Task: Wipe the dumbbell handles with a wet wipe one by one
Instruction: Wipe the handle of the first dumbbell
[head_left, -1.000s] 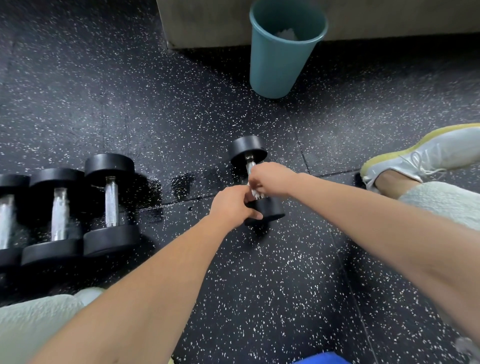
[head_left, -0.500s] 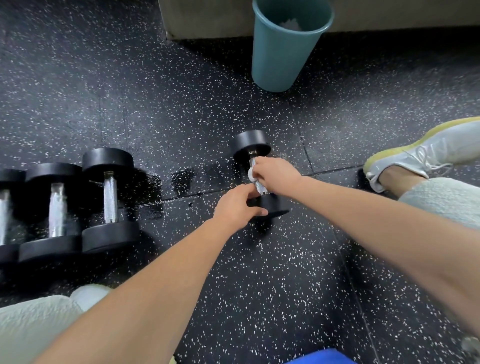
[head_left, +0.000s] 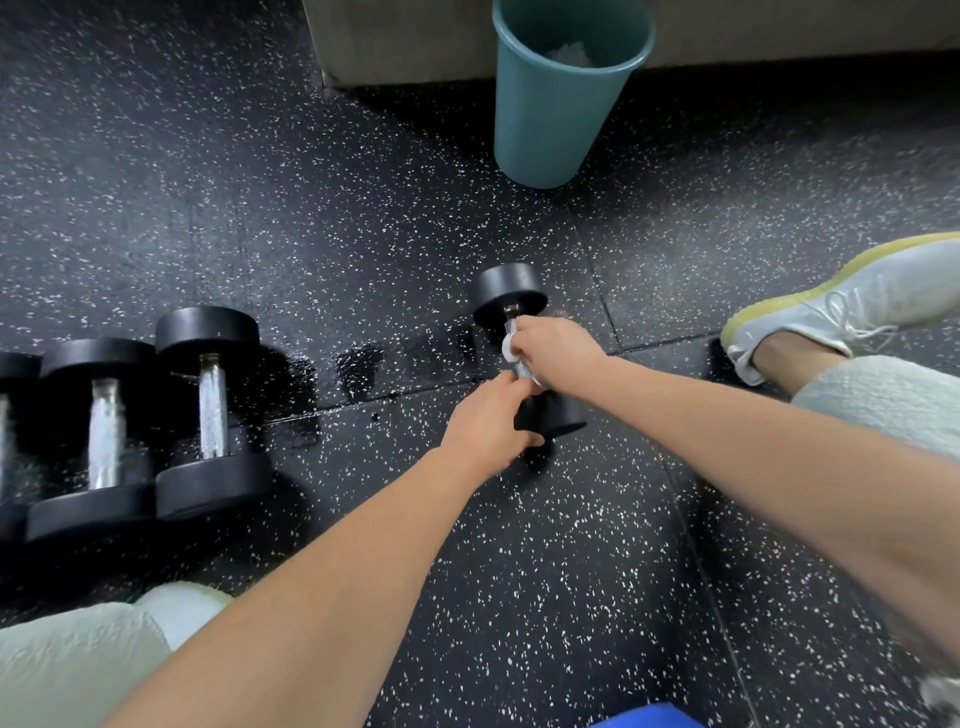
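Note:
A small black dumbbell (head_left: 509, 291) with a chrome handle lies on the speckled floor in the middle. My right hand (head_left: 556, 353) is wrapped round the far part of its handle with a white wet wipe (head_left: 508, 347) bunched under the fingers. My left hand (head_left: 488, 421) grips the near black head of the same dumbbell and holds it steady. Most of the handle is hidden by both hands.
Three larger dumbbells (head_left: 213, 410) lie side by side at the left, with wet patches (head_left: 358, 366) on the floor beside them. A teal bin (head_left: 556, 98) with white wipes inside stands at the back by a wall base. My white shoe (head_left: 852, 306) rests at the right.
My right hand has slid with the wipe along the handle from the near end towards the far head. My left hand stays on the near head.

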